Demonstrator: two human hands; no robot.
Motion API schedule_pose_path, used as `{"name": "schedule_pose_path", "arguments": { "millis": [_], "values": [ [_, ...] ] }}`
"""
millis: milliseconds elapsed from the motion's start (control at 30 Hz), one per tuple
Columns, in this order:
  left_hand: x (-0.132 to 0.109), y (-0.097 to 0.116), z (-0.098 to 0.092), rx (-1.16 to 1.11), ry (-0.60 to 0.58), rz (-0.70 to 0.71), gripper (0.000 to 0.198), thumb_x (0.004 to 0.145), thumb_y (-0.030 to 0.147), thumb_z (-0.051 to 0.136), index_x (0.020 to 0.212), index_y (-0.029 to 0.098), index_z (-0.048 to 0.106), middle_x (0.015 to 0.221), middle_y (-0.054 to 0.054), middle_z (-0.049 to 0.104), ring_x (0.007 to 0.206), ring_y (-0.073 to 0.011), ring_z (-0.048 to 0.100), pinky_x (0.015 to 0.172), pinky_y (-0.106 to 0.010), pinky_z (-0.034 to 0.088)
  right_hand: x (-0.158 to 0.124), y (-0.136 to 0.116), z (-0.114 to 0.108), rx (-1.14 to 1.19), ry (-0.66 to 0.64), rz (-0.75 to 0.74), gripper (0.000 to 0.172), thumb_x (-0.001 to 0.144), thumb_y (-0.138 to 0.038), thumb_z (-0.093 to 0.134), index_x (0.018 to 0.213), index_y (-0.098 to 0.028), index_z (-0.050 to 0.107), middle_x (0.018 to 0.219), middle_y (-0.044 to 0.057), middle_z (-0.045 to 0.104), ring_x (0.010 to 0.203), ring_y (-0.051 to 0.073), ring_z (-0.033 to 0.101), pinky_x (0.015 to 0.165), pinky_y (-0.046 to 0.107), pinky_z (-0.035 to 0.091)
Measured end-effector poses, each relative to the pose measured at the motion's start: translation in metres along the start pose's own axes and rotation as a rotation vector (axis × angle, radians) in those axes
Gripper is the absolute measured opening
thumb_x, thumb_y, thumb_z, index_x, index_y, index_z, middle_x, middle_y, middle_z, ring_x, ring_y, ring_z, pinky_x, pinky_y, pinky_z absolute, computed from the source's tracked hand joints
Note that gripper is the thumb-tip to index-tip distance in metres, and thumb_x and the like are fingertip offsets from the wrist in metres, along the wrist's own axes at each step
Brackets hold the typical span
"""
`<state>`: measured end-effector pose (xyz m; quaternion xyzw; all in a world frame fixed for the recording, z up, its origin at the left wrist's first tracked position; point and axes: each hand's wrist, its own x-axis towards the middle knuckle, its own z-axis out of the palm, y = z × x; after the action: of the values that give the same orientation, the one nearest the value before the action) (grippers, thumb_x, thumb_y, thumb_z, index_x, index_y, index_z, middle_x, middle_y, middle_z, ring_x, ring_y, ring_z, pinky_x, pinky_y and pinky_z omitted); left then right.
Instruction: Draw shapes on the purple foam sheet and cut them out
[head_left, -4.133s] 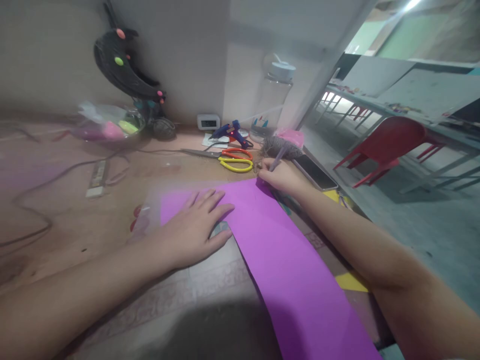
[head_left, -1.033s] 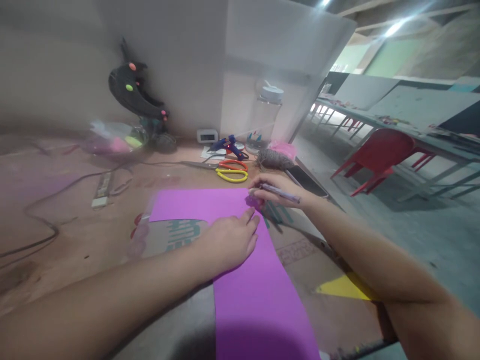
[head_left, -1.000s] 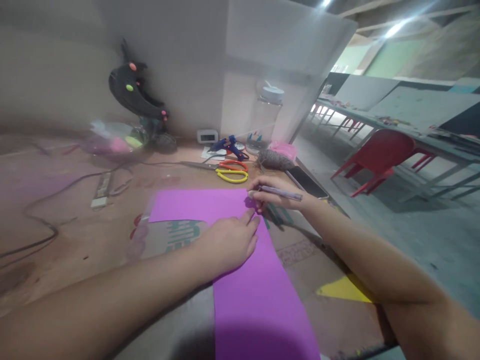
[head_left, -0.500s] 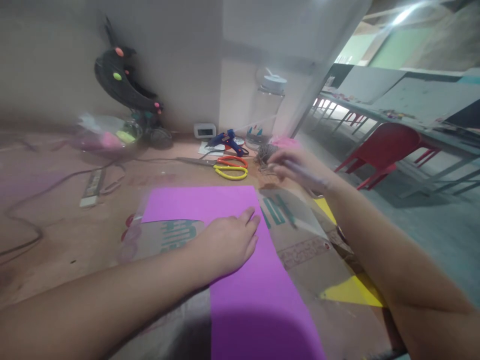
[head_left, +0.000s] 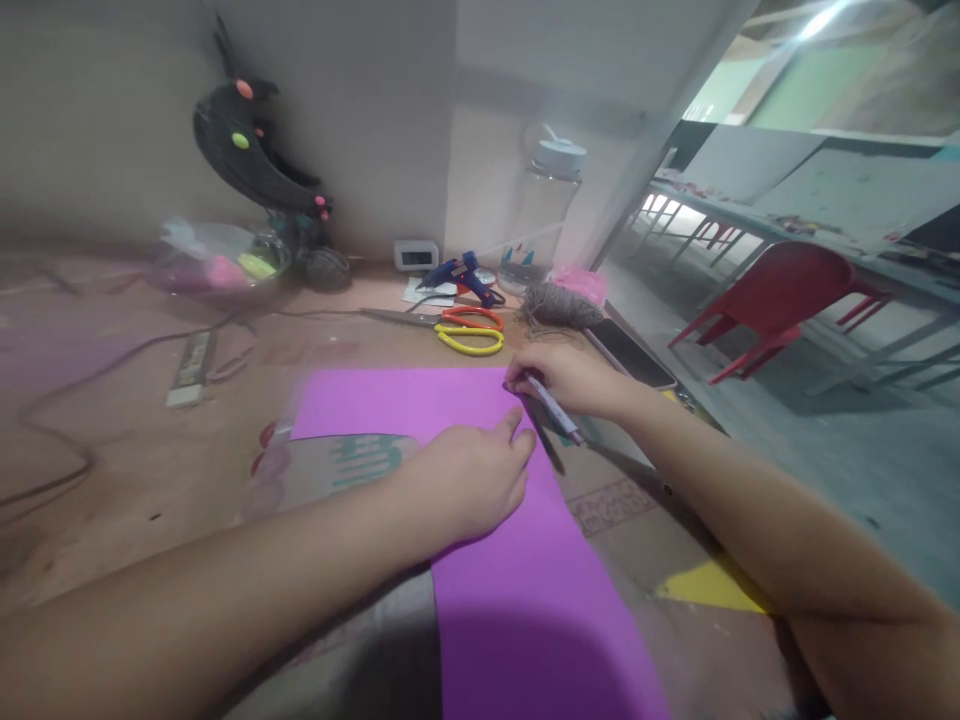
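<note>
A purple sheet (head_left: 420, 400) lies across the table and runs toward me at the bottom of the head view. My left hand (head_left: 469, 480) rests flat on the sheet with its fingers pointing at the far right corner. At that corner my right hand (head_left: 566, 378) is closed around a pale pen (head_left: 553, 408), whose tip touches the sheet's right edge. A clear plastic sleeve with green print (head_left: 360, 460) lies partly under the sheet.
Orange and yellow scissors (head_left: 469, 330), a blue glue gun (head_left: 465, 273), a ball of grey twine (head_left: 559, 303), a phone (head_left: 630, 352) and a water bottle (head_left: 544, 215) stand behind. A ruler (head_left: 187, 368) and cables lie left. Yellow paper (head_left: 712, 585) lies right; red chair (head_left: 780, 295) beyond.
My right hand lifted away from the sheet toward the twine half a second ago, and has come back down to the far right corner with the pen. My left hand stayed on the sheet.
</note>
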<state>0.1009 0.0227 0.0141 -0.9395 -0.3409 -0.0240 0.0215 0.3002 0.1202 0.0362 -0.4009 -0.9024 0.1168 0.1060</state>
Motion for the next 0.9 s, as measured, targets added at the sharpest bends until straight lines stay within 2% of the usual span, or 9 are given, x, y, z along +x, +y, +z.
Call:
{"name": "schedule_pose_path", "arguments": {
  "millis": [100,167,233,367,633,700,800,833,900],
  "values": [
    [-0.002,0.001,0.001,0.003,0.034,0.004,0.041,0.103,0.027,0.041,0.137,0.013,0.058,0.148,-0.018,0.059,0.084,-0.0265,0.077,0.063,-0.041,0.064,0.009,-0.002,0.017,-0.051,0.160,-0.002,0.019,0.086,-0.006,0.061,0.097,-0.016,0.073,0.100,0.010,0.074,0.094,0.022,0.067,0.082,0.030,0.047],
    [-0.002,0.003,0.002,0.010,0.039,0.000,0.042,0.104,0.028,0.041,0.139,0.013,0.057,0.148,-0.018,0.059,0.086,-0.0264,0.077,0.064,-0.040,0.064,0.012,0.000,0.020,-0.029,0.212,0.008,0.017,0.089,-0.008,0.059,0.097,-0.015,0.072,0.101,0.010,0.074,0.093,0.022,0.066,0.082,0.031,0.048],
    [-0.002,0.003,0.001,0.023,0.018,-0.018,0.043,0.105,0.029,0.040,0.141,0.013,0.056,0.152,-0.019,0.056,0.090,-0.0278,0.078,0.066,-0.041,0.064,0.011,0.003,0.013,0.011,0.166,0.023,0.014,0.091,-0.013,0.060,0.097,-0.016,0.073,0.099,0.009,0.075,0.090,0.021,0.067,0.079,0.030,0.048],
    [-0.001,0.003,0.001,0.025,-0.027,-0.021,0.045,0.105,0.028,0.040,0.144,0.012,0.054,0.161,-0.021,0.046,0.096,-0.0300,0.078,0.070,-0.043,0.065,-0.001,0.007,-0.007,0.011,-0.015,0.000,0.009,0.087,-0.016,0.067,0.092,-0.018,0.074,0.093,0.006,0.078,0.084,0.021,0.068,0.075,0.029,0.047],
    [-0.001,0.002,-0.003,-0.015,-0.014,-0.044,0.043,0.105,0.028,0.041,0.142,0.013,0.054,0.153,-0.020,0.054,0.095,-0.0274,0.078,0.076,-0.042,0.064,0.004,-0.008,0.013,-0.108,0.157,0.022,0.019,0.091,-0.009,0.053,0.095,-0.015,0.071,0.100,0.011,0.073,0.091,0.021,0.064,0.079,0.030,0.044],
    [-0.001,0.003,-0.003,-0.011,-0.032,-0.061,0.044,0.105,0.028,0.040,0.143,0.013,0.053,0.156,-0.020,0.052,0.097,-0.0284,0.077,0.076,-0.043,0.065,0.002,-0.009,0.009,-0.068,0.111,0.049,0.016,0.091,-0.012,0.056,0.095,-0.016,0.071,0.099,0.010,0.074,0.090,0.021,0.064,0.077,0.029,0.044],
    [0.000,0.003,-0.001,-0.004,-0.037,-0.065,0.046,0.105,0.030,0.038,0.144,0.012,0.053,0.161,-0.021,0.046,0.100,-0.0314,0.077,0.073,-0.046,0.065,-0.004,-0.009,-0.004,0.026,-0.038,0.068,0.013,0.087,-0.014,0.063,0.094,-0.018,0.073,0.093,0.005,0.076,0.083,0.019,0.067,0.073,0.028,0.044],
    [0.000,0.002,0.000,-0.004,-0.032,-0.062,0.046,0.105,0.030,0.038,0.144,0.012,0.054,0.161,-0.021,0.046,0.099,-0.0315,0.077,0.073,-0.046,0.065,-0.006,-0.010,-0.006,0.035,-0.053,0.064,0.013,0.086,-0.013,0.063,0.092,-0.019,0.073,0.091,0.004,0.077,0.082,0.019,0.067,0.073,0.027,0.045],
    [0.001,0.000,0.001,-0.005,-0.018,-0.062,0.045,0.104,0.030,0.040,0.144,0.012,0.054,0.159,-0.020,0.048,0.097,-0.0306,0.078,0.072,-0.045,0.065,-0.005,-0.011,-0.005,0.013,0.001,0.055,0.016,0.084,-0.009,0.061,0.090,-0.018,0.072,0.091,0.005,0.076,0.083,0.020,0.066,0.073,0.028,0.045]
  ]
}}
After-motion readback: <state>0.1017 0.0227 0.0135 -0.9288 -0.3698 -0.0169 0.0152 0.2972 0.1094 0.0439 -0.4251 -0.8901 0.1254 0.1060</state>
